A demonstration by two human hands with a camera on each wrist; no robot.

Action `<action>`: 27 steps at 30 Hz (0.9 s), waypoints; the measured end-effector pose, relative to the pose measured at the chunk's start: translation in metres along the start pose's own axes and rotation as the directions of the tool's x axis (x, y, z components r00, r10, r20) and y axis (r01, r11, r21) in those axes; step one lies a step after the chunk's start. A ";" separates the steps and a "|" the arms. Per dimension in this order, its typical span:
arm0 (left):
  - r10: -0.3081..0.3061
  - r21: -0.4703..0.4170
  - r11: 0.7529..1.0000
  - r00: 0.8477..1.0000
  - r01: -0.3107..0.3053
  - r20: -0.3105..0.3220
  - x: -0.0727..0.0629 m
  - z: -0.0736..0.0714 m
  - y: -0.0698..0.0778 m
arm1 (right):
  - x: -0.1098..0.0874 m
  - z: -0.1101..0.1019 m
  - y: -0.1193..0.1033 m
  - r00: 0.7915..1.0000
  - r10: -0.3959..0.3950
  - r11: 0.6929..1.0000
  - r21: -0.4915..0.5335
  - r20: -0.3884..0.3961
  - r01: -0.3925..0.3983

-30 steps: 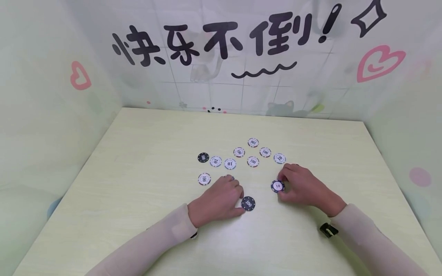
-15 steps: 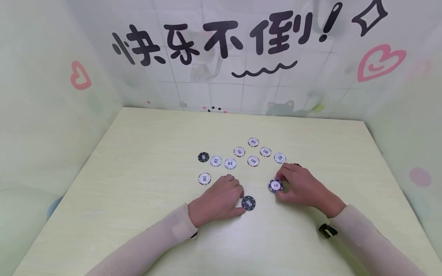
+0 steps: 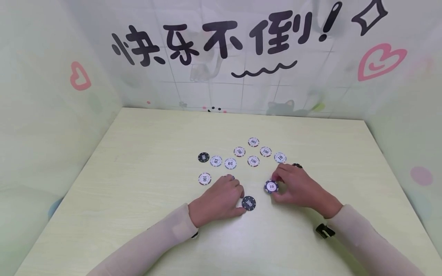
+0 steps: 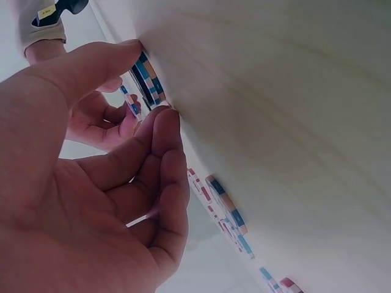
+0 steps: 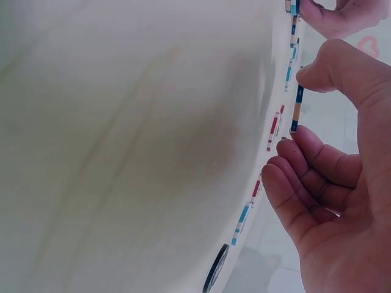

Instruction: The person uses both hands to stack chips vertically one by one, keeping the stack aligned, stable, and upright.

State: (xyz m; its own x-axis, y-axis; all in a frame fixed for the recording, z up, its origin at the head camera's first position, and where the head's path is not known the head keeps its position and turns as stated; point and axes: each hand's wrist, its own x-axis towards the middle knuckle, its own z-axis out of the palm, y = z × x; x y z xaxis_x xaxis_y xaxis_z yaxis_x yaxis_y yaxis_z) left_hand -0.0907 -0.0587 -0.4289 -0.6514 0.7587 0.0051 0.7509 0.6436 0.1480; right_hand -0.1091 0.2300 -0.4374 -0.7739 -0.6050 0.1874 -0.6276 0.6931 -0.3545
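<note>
My left hand point(image 3: 218, 200) rests low on the table, thumb and forefinger pinching a short stack of poker chips point(image 4: 149, 79) by its edges. On top of that stack is a black chip marked 100 point(image 3: 249, 203). To its right, my right hand point(image 3: 297, 186) pinches a dark blue poker chip marked 10 point(image 3: 271, 186) between thumb and forefinger. This chip point(image 5: 298, 108) shows edge-on in the right wrist view, held above the tabletop. Another chip point(image 3: 229, 177) is mostly hidden behind my left knuckles.
Several white-faced chips point(image 3: 253, 161) lie flat beyond my hands, marked 10 or 100. A black chip point(image 3: 203, 157) is at their left end, and another dark chip point(image 3: 297, 166) peeks out behind my right hand. The pale table point(image 3: 155, 153) ends at a printed curtain point(image 3: 221, 92).
My right hand has moved left with the blue poker chip, toward the stack at my left hand. More of the dark chip behind it shows. My left hand stays in place.
</note>
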 end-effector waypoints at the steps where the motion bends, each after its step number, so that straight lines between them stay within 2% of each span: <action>1: -0.001 0.000 1.000 1.000 0.001 0.002 0.000 0.000 0.000 | 0.000 0.000 -0.001 1.000 -0.006 1.000 0.002 -0.002 0.006; 15: -0.002 0.011 1.000 1.000 0.002 0.002 0.001 0.002 0.000 | 0.005 0.004 -0.014 0.995 -0.091 0.996 0.009 -0.034 0.091; 27: 0.005 0.020 1.000 1.000 -0.005 -0.005 0.001 0.000 0.000 | 0.009 0.012 -0.030 0.990 -0.141 0.990 0.018 0.004 0.141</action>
State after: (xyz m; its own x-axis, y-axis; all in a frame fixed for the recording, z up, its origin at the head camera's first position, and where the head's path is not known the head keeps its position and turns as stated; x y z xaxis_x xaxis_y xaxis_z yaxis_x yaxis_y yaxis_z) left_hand -0.0913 -0.0574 -0.4287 -0.6481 0.7615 0.0112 0.7562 0.6417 0.1279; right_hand -0.0969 0.1989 -0.4364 -0.6773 -0.6982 0.2319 -0.7288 0.5938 -0.3409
